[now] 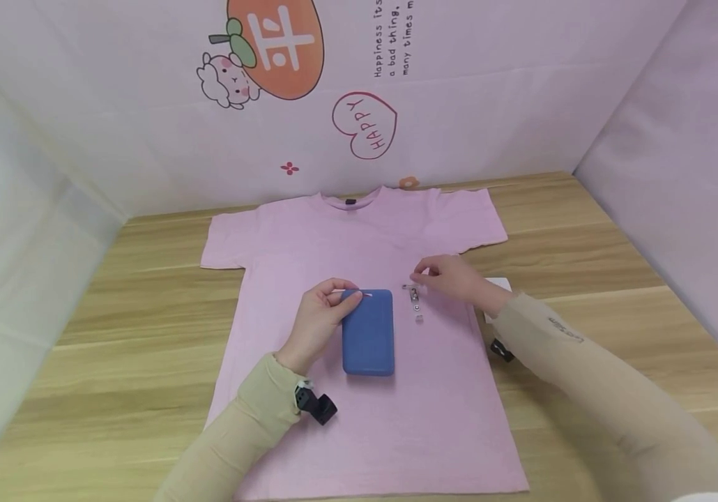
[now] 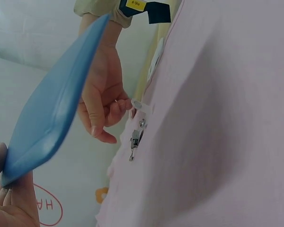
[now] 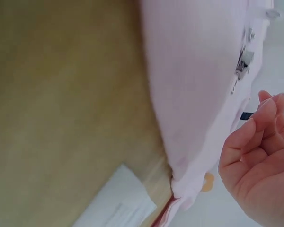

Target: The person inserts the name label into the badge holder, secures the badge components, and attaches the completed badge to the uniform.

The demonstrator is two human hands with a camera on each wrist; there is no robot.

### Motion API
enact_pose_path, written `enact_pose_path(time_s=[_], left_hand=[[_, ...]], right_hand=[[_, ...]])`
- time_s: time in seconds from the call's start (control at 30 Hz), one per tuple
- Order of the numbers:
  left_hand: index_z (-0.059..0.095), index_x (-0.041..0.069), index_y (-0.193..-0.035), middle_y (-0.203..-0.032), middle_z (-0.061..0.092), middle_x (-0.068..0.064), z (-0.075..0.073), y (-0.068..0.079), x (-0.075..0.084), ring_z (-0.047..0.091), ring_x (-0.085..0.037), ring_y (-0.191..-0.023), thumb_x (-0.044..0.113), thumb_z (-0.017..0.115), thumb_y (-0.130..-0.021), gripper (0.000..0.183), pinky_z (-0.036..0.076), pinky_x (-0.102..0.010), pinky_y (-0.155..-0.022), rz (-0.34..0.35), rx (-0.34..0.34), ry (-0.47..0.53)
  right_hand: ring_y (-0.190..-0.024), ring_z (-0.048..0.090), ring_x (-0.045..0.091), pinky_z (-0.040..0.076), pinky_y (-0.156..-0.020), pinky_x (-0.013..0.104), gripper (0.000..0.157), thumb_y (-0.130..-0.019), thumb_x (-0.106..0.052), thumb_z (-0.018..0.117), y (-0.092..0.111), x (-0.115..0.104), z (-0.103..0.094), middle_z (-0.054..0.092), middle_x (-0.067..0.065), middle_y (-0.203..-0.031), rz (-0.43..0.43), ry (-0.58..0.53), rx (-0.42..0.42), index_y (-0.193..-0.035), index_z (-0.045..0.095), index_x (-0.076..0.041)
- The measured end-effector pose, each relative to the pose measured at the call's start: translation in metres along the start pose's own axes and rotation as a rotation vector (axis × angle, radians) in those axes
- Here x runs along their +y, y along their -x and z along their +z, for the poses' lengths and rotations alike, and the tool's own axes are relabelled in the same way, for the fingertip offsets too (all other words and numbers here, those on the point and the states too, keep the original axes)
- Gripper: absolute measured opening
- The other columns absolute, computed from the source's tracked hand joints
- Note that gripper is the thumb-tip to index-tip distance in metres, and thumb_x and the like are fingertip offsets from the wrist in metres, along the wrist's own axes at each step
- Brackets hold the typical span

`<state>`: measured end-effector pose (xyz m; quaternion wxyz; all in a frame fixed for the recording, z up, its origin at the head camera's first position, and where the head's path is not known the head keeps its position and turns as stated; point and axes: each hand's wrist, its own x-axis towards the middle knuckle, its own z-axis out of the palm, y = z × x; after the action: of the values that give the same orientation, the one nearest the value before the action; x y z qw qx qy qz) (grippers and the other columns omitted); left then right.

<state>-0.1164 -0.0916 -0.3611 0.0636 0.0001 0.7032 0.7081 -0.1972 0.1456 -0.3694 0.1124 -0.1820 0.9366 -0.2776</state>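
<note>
A pink T-shirt point(image 1: 309, 244) lies spread flat, collar toward the back wall. My left hand point(image 1: 324, 310) grips a blue badge holder point(image 1: 368, 338) by its upper left corner, thumb in front near the slot. In the left wrist view the holder point(image 2: 57, 99) is tilted, raised over the shirt. Right of it, a metal badge clip point(image 1: 415, 298) with a clear strap lies on the shirt's chest. My right hand point(image 1: 449, 277) hovers just beside the clip, fingers loosely bent. The right wrist view shows a gap between those fingertips and the clip point(image 3: 244, 64).
A white card or paper point(image 1: 498, 283) lies on the wooden table point(image 1: 585, 279), right of the shirt and partly behind my right forearm. Black wrist cameras point(image 1: 316, 403) sit at both cuffs. A printed white cloth point(image 1: 459, 104) rises behind the table.
</note>
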Motion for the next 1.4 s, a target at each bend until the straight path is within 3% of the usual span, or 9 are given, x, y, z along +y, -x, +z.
enact_pose_path(time_s=[0.17, 0.37, 0.6, 0.8, 1.17, 1.4], left_hand=[[0.059, -0.006, -0.103, -0.077, 0.072, -0.001, 0.001, -0.001, -0.001, 0.06, -0.003, -0.061, 0.002, 0.062, -0.088, 0.017, 0.046, -0.017, -0.057, -0.006, -0.002, -0.005], [0.06, -0.005, -0.104, -0.075, 0.071, 0.0, 0.001, -0.002, -0.002, 0.059, -0.004, -0.06, 0.002, 0.062, -0.088, 0.018, 0.043, -0.017, -0.054, -0.024, 0.001, 0.001], [0.06, -0.004, -0.103, -0.069, 0.068, 0.006, 0.003, -0.002, -0.003, 0.055, -0.004, -0.057, 0.004, 0.062, -0.089, 0.017, 0.039, -0.017, -0.052, -0.043, -0.001, -0.007], [0.06, -0.003, -0.103, -0.069, 0.068, 0.005, 0.004, -0.003, -0.005, 0.054, -0.004, -0.056, 0.006, 0.063, -0.089, 0.018, 0.039, -0.017, -0.051, -0.052, -0.003, -0.02], [0.061, -0.002, -0.104, -0.075, 0.071, -0.004, 0.009, -0.005, -0.009, 0.06, -0.005, -0.061, 0.007, 0.063, -0.088, 0.018, 0.046, -0.02, -0.058, -0.066, -0.019, -0.046], [0.061, -0.003, -0.103, -0.074, 0.071, -0.003, 0.012, -0.007, -0.01, 0.06, -0.004, -0.06, 0.007, 0.064, -0.088, 0.018, 0.046, -0.019, -0.057, -0.069, -0.027, -0.045]], right_hand=[[-0.058, 0.044, 0.014, 0.037, -0.054, 0.026, 0.025, -0.094, -0.026, 0.056, 0.006, -0.004, 0.0, 0.052, 0.0, -0.064, -0.03, -0.062, -0.006, -0.105, 0.068, -0.006], [-0.06, 0.042, 0.016, 0.035, -0.054, 0.026, 0.026, -0.096, -0.023, 0.054, 0.014, -0.016, -0.005, 0.048, 0.0, -0.064, -0.026, -0.227, -0.005, -0.109, 0.065, -0.003], [-0.073, 0.055, 0.015, 0.049, -0.075, 0.028, 0.031, -0.097, -0.023, 0.053, 0.024, -0.028, -0.004, 0.055, 0.005, -0.078, 0.016, -0.442, -0.005, -0.115, 0.059, 0.002], [-0.073, 0.054, 0.014, 0.052, -0.077, 0.027, 0.031, -0.096, -0.018, 0.054, 0.03, -0.036, -0.001, 0.056, 0.008, -0.084, 0.014, -0.591, -0.039, -0.115, 0.055, 0.006], [-0.08, 0.059, 0.018, 0.056, -0.078, 0.036, 0.03, -0.091, -0.01, 0.06, 0.036, -0.046, 0.007, 0.058, 0.006, -0.085, -0.058, -0.618, -0.09, -0.115, 0.055, 0.007], [-0.077, 0.059, 0.016, 0.056, -0.074, 0.027, 0.03, -0.088, -0.007, 0.064, 0.038, -0.047, 0.008, 0.057, 0.005, -0.084, -0.075, -0.611, -0.096, -0.114, 0.055, 0.006]])
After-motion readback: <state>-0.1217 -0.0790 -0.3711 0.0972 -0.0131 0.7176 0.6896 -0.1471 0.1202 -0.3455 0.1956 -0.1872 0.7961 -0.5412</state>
